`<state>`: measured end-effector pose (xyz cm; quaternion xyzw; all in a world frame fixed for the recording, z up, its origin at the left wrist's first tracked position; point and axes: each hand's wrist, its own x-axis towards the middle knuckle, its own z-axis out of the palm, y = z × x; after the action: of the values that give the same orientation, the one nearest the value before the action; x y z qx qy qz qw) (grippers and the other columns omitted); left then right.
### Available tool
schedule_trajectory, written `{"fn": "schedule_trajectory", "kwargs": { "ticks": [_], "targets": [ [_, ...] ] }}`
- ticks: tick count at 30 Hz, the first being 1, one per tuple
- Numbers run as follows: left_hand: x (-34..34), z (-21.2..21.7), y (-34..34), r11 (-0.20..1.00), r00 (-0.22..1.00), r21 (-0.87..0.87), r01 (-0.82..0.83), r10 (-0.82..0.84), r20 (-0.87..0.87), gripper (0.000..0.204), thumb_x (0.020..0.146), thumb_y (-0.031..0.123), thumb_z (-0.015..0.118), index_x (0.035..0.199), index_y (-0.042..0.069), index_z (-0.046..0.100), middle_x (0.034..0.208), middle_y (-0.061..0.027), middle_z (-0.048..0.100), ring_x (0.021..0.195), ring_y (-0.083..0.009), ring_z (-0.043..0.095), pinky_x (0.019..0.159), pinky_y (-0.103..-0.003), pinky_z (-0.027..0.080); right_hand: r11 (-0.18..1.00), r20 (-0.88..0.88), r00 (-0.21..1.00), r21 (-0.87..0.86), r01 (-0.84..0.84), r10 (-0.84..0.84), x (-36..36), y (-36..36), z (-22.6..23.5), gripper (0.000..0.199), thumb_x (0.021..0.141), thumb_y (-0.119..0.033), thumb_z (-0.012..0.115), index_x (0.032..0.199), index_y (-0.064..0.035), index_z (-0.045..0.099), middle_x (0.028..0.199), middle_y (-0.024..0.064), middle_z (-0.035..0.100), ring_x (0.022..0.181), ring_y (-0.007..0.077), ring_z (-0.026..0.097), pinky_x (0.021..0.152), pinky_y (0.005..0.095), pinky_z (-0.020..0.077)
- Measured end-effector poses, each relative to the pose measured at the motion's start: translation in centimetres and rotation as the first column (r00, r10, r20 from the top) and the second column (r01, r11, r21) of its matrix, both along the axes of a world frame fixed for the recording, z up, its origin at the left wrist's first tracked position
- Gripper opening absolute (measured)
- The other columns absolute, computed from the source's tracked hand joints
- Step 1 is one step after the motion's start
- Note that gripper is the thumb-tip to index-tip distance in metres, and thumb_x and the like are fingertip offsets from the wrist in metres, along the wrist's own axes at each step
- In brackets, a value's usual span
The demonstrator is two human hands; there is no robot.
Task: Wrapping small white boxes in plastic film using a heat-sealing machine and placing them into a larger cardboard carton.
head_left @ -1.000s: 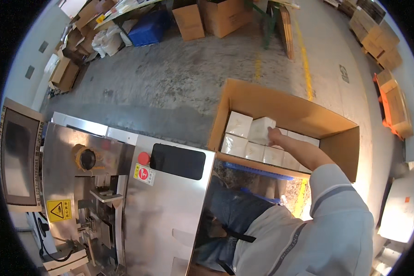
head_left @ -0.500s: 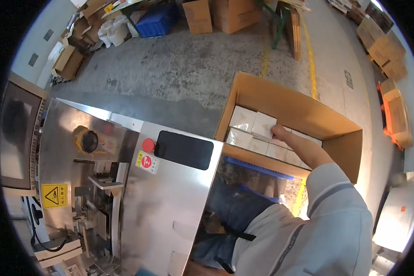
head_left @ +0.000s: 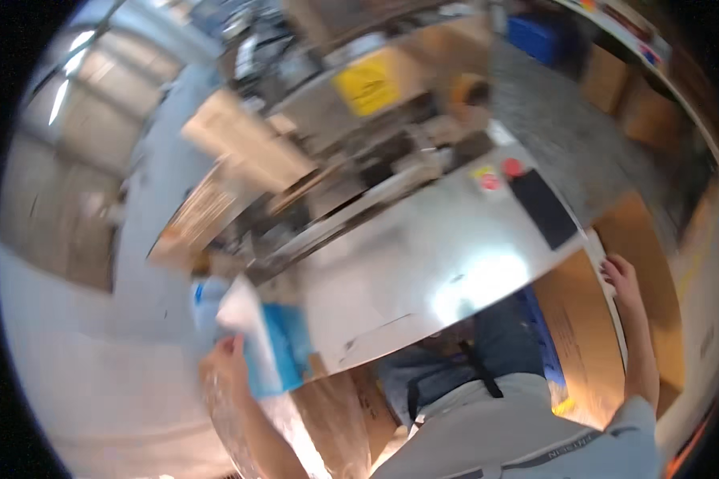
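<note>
You're reaching past both counter (head_left: 375,279) ends
Left hand (head_left: 228,361) at white item (head_left: 246,315), right hand (head_left: 621,278) at carton (head_left: 581,319), apart; grips unclear; looseness could be causing drops.

Left hand (head_left: 228,361): blurred, grip unclear
Yellow label (head_left: 367,84): smeared
Carton (head_left: 579,323): interior mostly hidden
Shirt (head_left: 487,427): cut off by lower edge

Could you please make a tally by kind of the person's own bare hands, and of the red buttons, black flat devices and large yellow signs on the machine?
Bare hands, left hand and right hand: 2
Red button: 1
Black flat device: 1
Large yellow sign: 1
Total: 5
</note>
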<state>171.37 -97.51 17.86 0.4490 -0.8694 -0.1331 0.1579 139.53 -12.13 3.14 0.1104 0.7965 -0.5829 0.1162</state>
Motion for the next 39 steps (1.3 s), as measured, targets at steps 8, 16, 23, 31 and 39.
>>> {"fn": "schedule_trajectory", "kwargs": {
  "ticks": [8, 16, 23, 31, 39],
  "targets": [
    [-3.5, -1.1, -0.5, 0.997, 0.875, -0.012, 0.076, -0.072, -0.479, 0.030, 0.094, 0.028, 0.068, 0.105, 0.000, 0.068, 0.085, -0.0129, 0.070, 0.079, -0.0228, 0.067, 0.074, -0.035, 0.052, 0.977, -0.172, 0.975, -0.134, -0.168, 0.144, -0.9, -8.9, 8.5, 0.042, 0.097, -0.023, 0.064, 0.129, 0.0030, 0.058, 0.109, 0.0059, 0.067, 0.098, 0.0124, 0.062, 0.084, 0.0258, 0.0498],
    [-4.2, 2.5, 3.5, 0.975, 0.818, -0.223, -0.009, -0.121, -0.563, 0.023, 0.098, 0.019, 0.059, 0.111, 0.003, 0.069, 0.098, -0.0211, 0.071, 0.092, -0.0349, 0.070, 0.080, -0.039, 0.054, 0.957, -0.473, 0.833, 0.128, -0.259, 0.289, -1.3, -15.4, 13.5, 0.038, 0.096, -0.011, 0.063, 0.130, 0.0052, 0.057, 0.118, 0.0107, 0.066, 0.106, 0.0161, 0.062, 0.092, 0.0292, 0.0492],
    [-9.3, 7.1, 23.7, 0.740, 0.651, -0.229, 0.632, -0.667, -0.361, 0.014, 0.090, 0.006, 0.064, 0.102, 0.003, 0.071, 0.097, -0.0189, 0.072, 0.085, -0.0350, 0.071, 0.074, -0.041, 0.058, 0.773, -0.762, 0.287, 0.404, -0.490, 0.580, 7.2, -33.6, 23.9, 0.056, 0.081, -0.016, 0.078, 0.131, -0.0040, 0.057, 0.131, 0.0160, 0.059, 0.122, 0.0355, 0.056, 0.101, 0.0451, 0.0467],
    [-9.4, 7.3, 33.2, 0.585, 0.608, 0.293, 0.756, -0.465, -0.644, 0.015, 0.095, 0.013, 0.068, 0.089, 0.000, 0.070, 0.074, -0.0081, 0.071, 0.066, -0.0093, 0.066, 0.057, -0.026, 0.051, 0.375, -0.452, 0.152, 0.458, -0.806, 0.879, 7.3, -35.8, 20.9, 0.014, 0.089, -0.021, 0.071, 0.094, -0.0072, 0.070, 0.085, 0.0101, 0.068, 0.080, 0.0310, 0.067, 0.071, 0.0358, 0.0546],
    [-11.3, 1.2, 32.5, 0.581, 0.710, 0.570, 0.581, -0.018, -0.704, 0.019, 0.098, 0.015, 0.064, 0.083, 0.003, 0.065, 0.072, -0.0020, 0.064, 0.052, -0.0064, 0.050, 0.046, -0.024, 0.038, 0.605, -0.845, -0.027, 0.404, -0.687, 0.534, 6.8, -35.0, 20.9, 0.013, 0.082, -0.017, 0.073, 0.085, -0.0064, 0.067, 0.098, 0.0078, 0.065, 0.095, 0.0289, 0.064, 0.079, 0.0391, 0.0529]
  ]
}}
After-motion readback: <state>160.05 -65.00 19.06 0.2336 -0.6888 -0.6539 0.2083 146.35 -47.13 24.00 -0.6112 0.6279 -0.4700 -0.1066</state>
